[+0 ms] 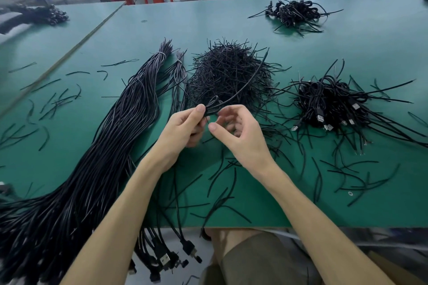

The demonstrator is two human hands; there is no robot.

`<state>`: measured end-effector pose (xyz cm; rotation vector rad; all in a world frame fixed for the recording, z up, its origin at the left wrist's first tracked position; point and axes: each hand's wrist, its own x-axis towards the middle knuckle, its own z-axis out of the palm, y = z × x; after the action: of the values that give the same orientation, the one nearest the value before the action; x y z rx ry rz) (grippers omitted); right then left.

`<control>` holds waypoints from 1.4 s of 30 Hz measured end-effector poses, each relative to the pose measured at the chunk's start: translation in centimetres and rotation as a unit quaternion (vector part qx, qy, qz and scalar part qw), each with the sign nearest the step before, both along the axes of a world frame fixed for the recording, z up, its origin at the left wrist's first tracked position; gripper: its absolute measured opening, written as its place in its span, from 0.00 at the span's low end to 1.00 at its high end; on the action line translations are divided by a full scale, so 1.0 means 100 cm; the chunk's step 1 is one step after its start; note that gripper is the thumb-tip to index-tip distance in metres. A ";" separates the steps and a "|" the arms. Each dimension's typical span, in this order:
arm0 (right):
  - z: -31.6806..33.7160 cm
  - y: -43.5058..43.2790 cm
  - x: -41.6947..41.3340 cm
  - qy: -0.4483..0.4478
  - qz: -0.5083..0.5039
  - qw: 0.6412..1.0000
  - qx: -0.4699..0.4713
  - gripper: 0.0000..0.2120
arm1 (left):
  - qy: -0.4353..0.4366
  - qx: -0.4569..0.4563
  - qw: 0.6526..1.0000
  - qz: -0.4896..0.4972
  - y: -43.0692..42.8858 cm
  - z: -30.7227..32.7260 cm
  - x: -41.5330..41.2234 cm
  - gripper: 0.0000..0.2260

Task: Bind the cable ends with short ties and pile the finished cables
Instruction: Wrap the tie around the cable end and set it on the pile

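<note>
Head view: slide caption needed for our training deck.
Left hand pinches a looped cable; right hand curls beside it, near the tie heap.

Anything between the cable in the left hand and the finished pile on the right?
Only the right hand, close beside the folded cable on that side. Beyond it, just loose ties lie flat on the mat before the finished pile.

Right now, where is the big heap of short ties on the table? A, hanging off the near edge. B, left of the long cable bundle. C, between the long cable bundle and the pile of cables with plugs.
C: the heap of short ties sits mid-table, with the long cable bundle on its left and the pile of plugged cables on its right.
</note>
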<state>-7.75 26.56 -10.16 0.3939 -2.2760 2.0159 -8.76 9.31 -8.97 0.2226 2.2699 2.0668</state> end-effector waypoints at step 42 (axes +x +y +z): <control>-0.003 -0.006 0.005 0.088 0.054 0.990 0.094 0.07 | -0.057 0.023 0.996 -0.062 0.001 0.003 0.005 0.20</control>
<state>-7.24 25.91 -10.45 0.6938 -2.3869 1.7340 -8.24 9.45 -8.67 0.2340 2.0901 2.0157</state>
